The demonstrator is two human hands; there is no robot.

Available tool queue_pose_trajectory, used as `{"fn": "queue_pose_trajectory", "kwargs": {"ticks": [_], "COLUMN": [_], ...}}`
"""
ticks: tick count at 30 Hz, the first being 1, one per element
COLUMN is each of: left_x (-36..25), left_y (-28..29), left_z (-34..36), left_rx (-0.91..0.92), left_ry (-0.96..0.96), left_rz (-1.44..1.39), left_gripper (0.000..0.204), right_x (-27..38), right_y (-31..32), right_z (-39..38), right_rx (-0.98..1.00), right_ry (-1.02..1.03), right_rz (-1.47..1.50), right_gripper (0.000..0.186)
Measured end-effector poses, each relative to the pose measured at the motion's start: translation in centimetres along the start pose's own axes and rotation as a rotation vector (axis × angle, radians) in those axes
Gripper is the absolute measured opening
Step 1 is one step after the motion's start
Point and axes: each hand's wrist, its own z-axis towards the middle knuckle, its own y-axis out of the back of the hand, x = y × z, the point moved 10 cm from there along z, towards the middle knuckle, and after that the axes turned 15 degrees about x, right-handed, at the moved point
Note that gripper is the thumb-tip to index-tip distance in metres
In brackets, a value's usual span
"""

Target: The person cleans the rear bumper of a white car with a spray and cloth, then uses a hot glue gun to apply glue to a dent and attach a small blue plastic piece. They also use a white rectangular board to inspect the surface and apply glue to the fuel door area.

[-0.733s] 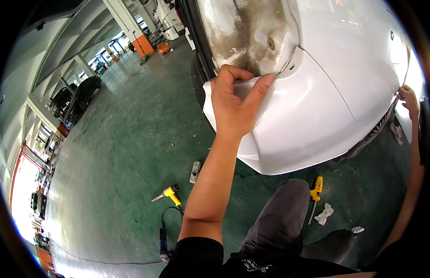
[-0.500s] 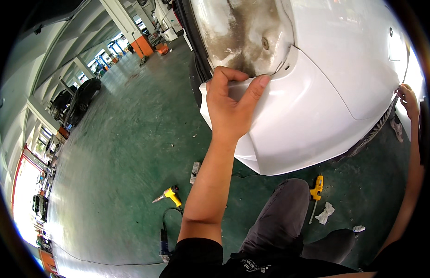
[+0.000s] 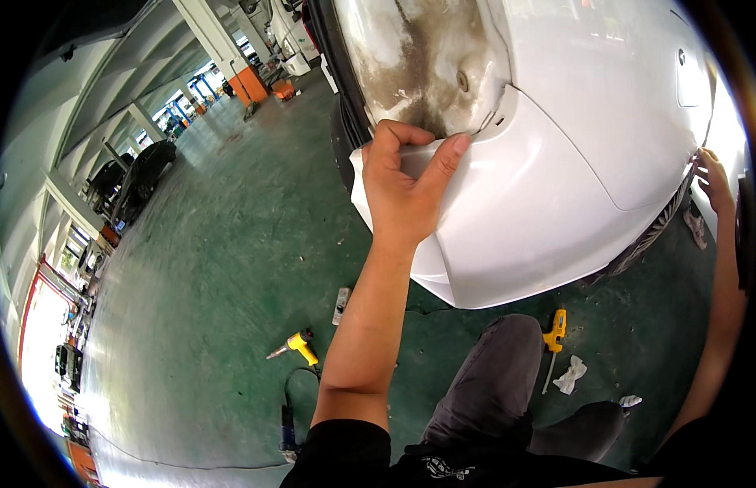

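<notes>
A white car bumper (image 3: 524,220) curves across the upper middle and right. My left hand (image 3: 405,191) grips its upper edge, with the thumb on the outer face and the fingers bent over the rim. Just beyond those fingers lies a dirty, brown-stained lamp recess (image 3: 431,65) in the car body. At the far right, my right hand (image 3: 714,179) has its fingertips at the bumper's side end, by the wheel arch. Those fingers are bent against the edge; their tips are partly hidden. A thin seam separates the bumper from the white fender (image 3: 598,89).
On the green floor lie a yellow heat gun (image 3: 300,345), a dark corded power tool (image 3: 288,431), a yellow glue gun (image 3: 557,329) and a crumpled white tissue (image 3: 570,374). A tyre (image 3: 655,236) shows under the bumper. Dark cars (image 3: 142,179) and an orange-based pillar (image 3: 248,85) stand farther off.
The view has shifted slightly. My left hand keeps its grip on the bumper's upper edge, and the fingers of my right hand have moved a little at its side end.
</notes>
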Motion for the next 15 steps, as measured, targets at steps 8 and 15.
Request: {"fn": "queue_pose_trajectory", "kwargs": {"ticks": [8, 15], "left_x": [0.2, 0.2], "left_y": [0.1, 0.2], "left_z": [-0.1, -0.2], "left_rx": [-0.004, -0.013], "left_ry": [0.016, 0.037], "left_rz": [0.001, -0.005], "left_gripper": [0.042, 0.042], "right_x": [-0.3, -0.6], "right_y": [-0.6, -0.2], "right_z": [0.1, 1.3], "right_rx": [-0.087, -0.147], "right_ry": [0.028, 0.037], "right_rz": [0.064, 0.124], "right_gripper": [0.027, 0.019]}}
